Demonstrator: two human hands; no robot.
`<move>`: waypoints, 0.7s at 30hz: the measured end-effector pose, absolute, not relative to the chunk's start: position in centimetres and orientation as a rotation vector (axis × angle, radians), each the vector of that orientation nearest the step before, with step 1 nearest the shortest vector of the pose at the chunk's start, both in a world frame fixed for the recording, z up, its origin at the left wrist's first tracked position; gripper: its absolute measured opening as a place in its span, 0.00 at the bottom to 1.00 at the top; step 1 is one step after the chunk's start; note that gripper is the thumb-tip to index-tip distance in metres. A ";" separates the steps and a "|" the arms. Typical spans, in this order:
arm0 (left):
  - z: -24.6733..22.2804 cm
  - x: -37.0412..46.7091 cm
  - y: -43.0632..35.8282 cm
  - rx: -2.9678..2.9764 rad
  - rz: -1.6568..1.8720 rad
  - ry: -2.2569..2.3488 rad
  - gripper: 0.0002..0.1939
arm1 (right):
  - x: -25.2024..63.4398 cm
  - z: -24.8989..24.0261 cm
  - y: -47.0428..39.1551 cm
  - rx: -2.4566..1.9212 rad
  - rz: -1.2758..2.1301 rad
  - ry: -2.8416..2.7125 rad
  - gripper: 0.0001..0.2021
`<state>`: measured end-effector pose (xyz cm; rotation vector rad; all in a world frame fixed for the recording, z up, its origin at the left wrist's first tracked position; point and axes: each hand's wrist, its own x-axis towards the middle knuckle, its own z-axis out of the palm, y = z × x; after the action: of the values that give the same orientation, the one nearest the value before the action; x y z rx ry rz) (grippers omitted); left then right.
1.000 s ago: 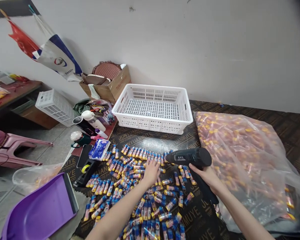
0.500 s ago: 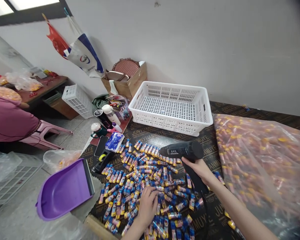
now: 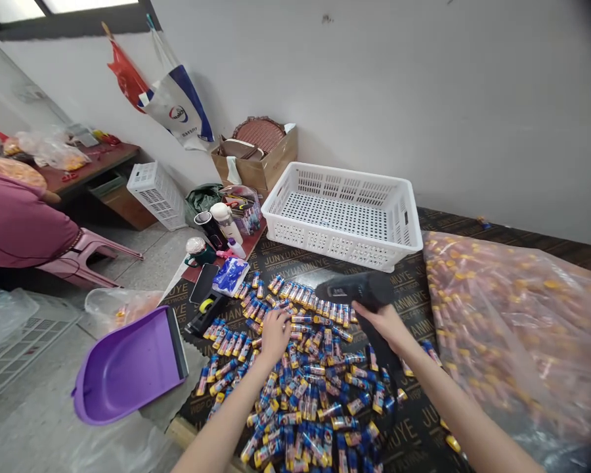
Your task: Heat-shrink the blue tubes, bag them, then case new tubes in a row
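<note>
My right hand (image 3: 384, 325) is closed around the handle of a black hair dryer (image 3: 354, 290), whose nozzle points left over the table. Below and left of the nozzle lie many small tubes (image 3: 320, 381) with blue and yellow ends and printed wrap, some in rows, others in a loose pile. Among the tubes at the upper left of the pile rests my left hand (image 3: 276, 332), fingers extended and lightly bent over them. What lies under its fingertips is partly hidden.
Behind the pile stands a white plastic crate (image 3: 339, 246). A clear bag of tubes (image 3: 512, 328) lies at the right. Left are a tape dispenser (image 3: 207, 314), a tissue pack (image 3: 230, 276), a phone (image 3: 204, 284), and a purple dustpan (image 3: 128, 368). A seated person (image 3: 24, 223) is farther left.
My left hand has moved forward and left over the pile, toward the rows at the back. The hair dryer, still in my right hand, has shifted slightly and looks blurred. The view has turned slightly.
</note>
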<state>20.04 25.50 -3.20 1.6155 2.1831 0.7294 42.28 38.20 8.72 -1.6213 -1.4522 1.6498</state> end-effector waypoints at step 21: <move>-3.5 23.8 21.0 2.057 0.432 1.870 0.21 | 49.5 9.5 36.0 -1.819 1.582 -1.179 0.22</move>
<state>23.84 21.05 -3.52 2.0571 1.8700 0.4322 49.51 35.96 9.52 -1.8186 -1.1786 1.5819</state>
